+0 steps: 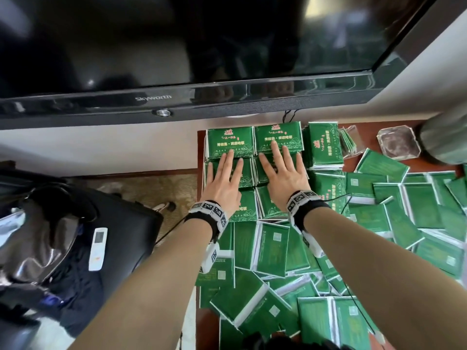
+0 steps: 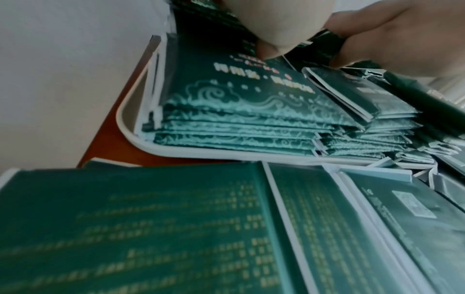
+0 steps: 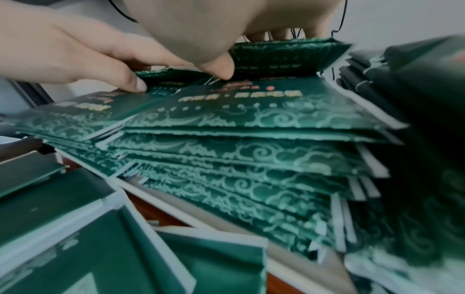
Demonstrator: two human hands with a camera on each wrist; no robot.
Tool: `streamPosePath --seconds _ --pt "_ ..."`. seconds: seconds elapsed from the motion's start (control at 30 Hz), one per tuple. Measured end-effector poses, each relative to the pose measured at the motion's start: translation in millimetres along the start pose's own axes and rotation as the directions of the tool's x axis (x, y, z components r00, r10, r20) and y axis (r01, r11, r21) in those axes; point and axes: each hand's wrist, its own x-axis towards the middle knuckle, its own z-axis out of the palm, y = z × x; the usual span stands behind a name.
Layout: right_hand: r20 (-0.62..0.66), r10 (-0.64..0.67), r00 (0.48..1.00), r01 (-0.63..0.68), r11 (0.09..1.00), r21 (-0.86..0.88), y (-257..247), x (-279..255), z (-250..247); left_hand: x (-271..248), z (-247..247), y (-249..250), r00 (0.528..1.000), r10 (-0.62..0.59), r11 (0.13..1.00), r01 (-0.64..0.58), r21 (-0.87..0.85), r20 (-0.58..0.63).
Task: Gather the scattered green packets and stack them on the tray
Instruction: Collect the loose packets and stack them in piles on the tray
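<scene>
A big black television point(image 1: 177, 46) fills the wall above, its top and left side cut off by the edge of the view. Below it, a reddish table point(image 1: 424, 168) is almost buried: loose green packets point(image 1: 273, 248) lie scattered over it, overlapping at all angles, so little wood shows. At the far left corner stand the stacked packets point(image 1: 255, 147), several neat piles side by side on a white tray point(image 2: 130, 127). From above the tray is wholly hidden under them; only the left wrist view shows its rounded rim.

The left hand point(image 1: 223, 183) lies flat on the left piles, fingers straight and slightly spread. The right hand point(image 1: 284, 176) lies flat beside it on the right piles, fingers fanned wider. In the right wrist view the thumb tips touch the packet tops, though blur hides how firmly they press. A clear square dish point(image 1: 398, 145) sits at the far right; what is in it is too dim to tell.
</scene>
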Motion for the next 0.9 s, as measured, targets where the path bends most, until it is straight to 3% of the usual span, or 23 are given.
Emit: streamPosePath --seconds 0.23,0.4,0.5,0.63,0.9 --pt "-0.003 0.028 1.000 -0.028 1.000 0.014 6 -9 -9 -5 -15 11 1.000 0.013 1.000 -0.013 0.004 0.016" --pt "0.049 0.071 0.996 -0.076 0.991 0.109 20 -40 -25 -19 -39 44 0.990 0.138 0.990 -0.138 0.002 0.018" --pt "0.163 0.137 0.977 -0.168 0.967 0.194 37 -71 -33 -31 -54 82 0.968 0.228 0.973 -0.231 0.011 0.105" --pt "0.211 0.245 0.946 -0.299 0.910 0.288 65 -123 -33 -39 -71 145 0.925 0.262 0.959 -0.282 0.033 0.274" --pt "0.261 0.424 0.867 -0.492 0.810 0.319 144 -242 -18 -49 -75 276 0.867 0.386 0.913 -0.409 0.007 0.315"
